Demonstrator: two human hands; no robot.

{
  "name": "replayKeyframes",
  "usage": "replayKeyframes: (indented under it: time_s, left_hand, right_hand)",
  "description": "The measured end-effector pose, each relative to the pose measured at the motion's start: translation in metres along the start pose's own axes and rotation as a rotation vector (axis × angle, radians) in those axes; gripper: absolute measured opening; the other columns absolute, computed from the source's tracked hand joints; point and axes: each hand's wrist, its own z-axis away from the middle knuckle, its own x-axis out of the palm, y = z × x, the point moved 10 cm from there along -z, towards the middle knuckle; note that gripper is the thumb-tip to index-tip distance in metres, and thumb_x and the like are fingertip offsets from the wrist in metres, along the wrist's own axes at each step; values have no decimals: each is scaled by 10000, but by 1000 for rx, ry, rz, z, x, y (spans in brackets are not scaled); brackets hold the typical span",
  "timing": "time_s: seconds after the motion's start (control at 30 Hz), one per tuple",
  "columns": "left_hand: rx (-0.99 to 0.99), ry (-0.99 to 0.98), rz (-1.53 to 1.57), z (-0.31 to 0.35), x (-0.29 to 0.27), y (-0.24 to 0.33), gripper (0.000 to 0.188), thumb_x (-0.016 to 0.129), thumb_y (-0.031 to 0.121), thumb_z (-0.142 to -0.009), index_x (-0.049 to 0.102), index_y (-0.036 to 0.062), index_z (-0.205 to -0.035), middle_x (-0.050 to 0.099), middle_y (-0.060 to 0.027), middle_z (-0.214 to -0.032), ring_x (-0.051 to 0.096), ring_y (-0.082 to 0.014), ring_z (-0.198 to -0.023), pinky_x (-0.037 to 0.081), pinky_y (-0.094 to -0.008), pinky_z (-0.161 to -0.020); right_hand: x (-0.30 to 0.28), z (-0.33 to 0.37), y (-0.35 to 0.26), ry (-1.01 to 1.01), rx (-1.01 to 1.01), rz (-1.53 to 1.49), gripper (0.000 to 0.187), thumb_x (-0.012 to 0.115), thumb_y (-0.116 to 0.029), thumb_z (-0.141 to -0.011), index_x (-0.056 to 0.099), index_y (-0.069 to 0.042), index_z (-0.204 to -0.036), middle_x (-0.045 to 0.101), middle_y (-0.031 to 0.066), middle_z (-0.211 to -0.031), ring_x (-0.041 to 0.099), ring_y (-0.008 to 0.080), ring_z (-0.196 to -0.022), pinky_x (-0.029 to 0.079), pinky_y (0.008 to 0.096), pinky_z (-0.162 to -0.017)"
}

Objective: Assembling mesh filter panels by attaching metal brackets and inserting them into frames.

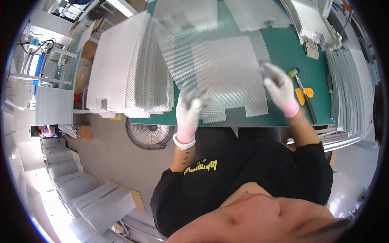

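Note:
On the green tabletop (283, 50) in front of me lies a pale, finely perforated sheet (229, 73) with notches cut along its near edge. Another piece of mesh (178, 48) shows past its far left side, and the two overlap. My left hand (188, 111), in a white glove with a pink cuff, is at the sheet's left edge, fingers apart and partly smeared. On the opposite side, my right hand (281, 87), gloved alike, hovers by the right edge with its fingers spread. Neither hand visibly grips anything; whether the fingertips touch the mesh I cannot tell.
A tall stack of white mesh sheets (125, 69) stands left. Right of my right hand lie a hammer (304, 93), a yellow pad (300, 96) and a dark-handled tool (330, 84). More sheets (344, 89) line the right edge. A floor fan (150, 133) stands below the table.

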Motion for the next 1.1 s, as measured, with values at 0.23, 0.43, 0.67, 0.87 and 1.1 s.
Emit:
replayKeyframes:
  time_s: [0.23, 0.43, 0.67, 0.87, 1.1]
  left_hand:
    - [-190, 137, -886, 11, 3, -33, 888, 841, 254, -771, 397, -72, -1467, 674, -240, -1113, 686, -323, -825, 564, -370, -762]
    - [-87, 101, -980, 3, 5, -48, 934, 828, 304, -784, 345, -80, -1485, 630, -291, -1243, 676, -395, -1056, 564, -403, -858]
    - [4, 61, -1140, -1, 11, -54, 925, 783, 358, -820, 317, -48, -1509, 610, -273, -1277, 647, -401, -1096, 553, -422, -869]
    - [82, 83, -1203, 0, 13, -52, 924, 795, 365, -811, 337, -26, -1513, 648, -236, -1208, 669, -380, -1017, 556, -418, -823]
    - [75, 72, -1200, -3, 11, -55, 921, 804, 383, -800, 367, -19, -1504, 659, -220, -1168, 676, -366, -972, 559, -407, -782]
  right_hand:
    - [13, 51, 7, 63, 4, 392, 419, 701, -95, -861, 636, -22, -1269, 687, 164, -1166, 684, 317, -1039, 543, 338, -873]
    - [16, 48, 22, 38, 14, 398, 418, 707, -125, -859, 639, -34, -1261, 686, 159, -1174, 674, 319, -1068, 537, 349, -915]
    - [26, 45, 36, -3, -47, 515, 424, 700, -171, -879, 620, -60, -1280, 661, 156, -1219, 652, 329, -1101, 530, 371, -942]
    - [32, 47, 39, -15, -77, 651, 432, 669, -215, -904, 586, -89, -1309, 617, 128, -1286, 647, 328, -1092, 547, 386, -908]
    - [32, 44, 43, -63, 15, 675, 434, 672, -217, -896, 599, -88, -1305, 571, 147, -1366, 632, 339, -1136, 536, 391, -941]
